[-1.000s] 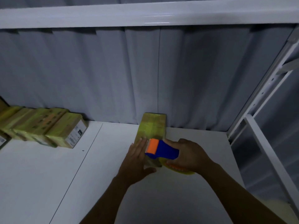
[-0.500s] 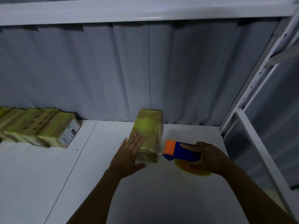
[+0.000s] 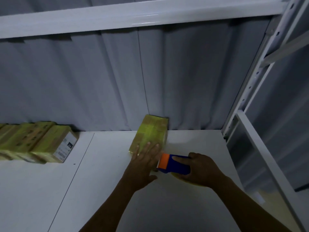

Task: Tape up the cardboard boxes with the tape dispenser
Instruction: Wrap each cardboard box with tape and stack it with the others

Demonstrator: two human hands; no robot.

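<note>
One cardboard box (image 3: 151, 133), wrapped in yellowish tape, lies lengthwise at the back edge of the white surface (image 3: 83, 190), its far end against a grey curtain (image 3: 100, 81). Left hand (image 3: 145, 158): flat, fingers straight and slightly spread, pressing the box's near end. Right hand (image 3: 202, 171): curled round a blue tape dispenser (image 3: 173, 164), whose orange head sits at the box's near right corner. A row of taped boxes (image 3: 41, 143) lines the back left edge.
</note>
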